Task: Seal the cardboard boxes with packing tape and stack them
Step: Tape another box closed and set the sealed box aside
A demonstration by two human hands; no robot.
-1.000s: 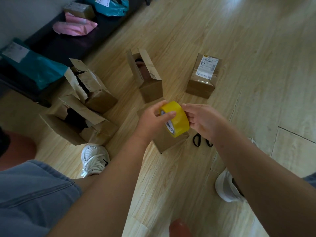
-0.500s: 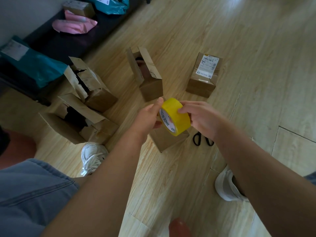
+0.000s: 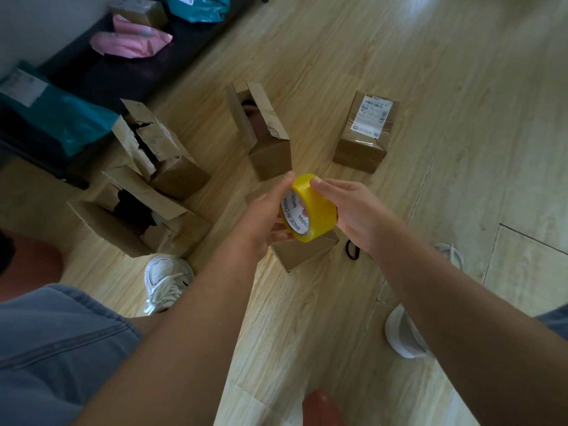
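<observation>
A yellow roll of packing tape [image 3: 316,210] hangs in the air between both hands. My left hand [image 3: 261,219] holds its left side, with fingers at the white core. My right hand [image 3: 353,210] grips its right side, fingers lying over the yellow band. Under the roll a small closed cardboard box [image 3: 304,250] sits on the wooden floor, mostly hidden. Beyond it stand an open tall box [image 3: 264,133] and a sealed box with a white label [image 3: 365,133]. Two torn open boxes [image 3: 159,152] [image 3: 132,216] lie at the left.
Black scissors [image 3: 352,250] lie on the floor right of the small box, partly behind my right wrist. My white shoes [image 3: 166,281] [image 3: 402,333] flank the working spot. A dark bench [image 3: 123,72] at the far left carries teal and pink mailer bags and another box.
The tape roll has been turned in my hands, so its white printed core now faces me more. Both hands have shifted slightly upward.
</observation>
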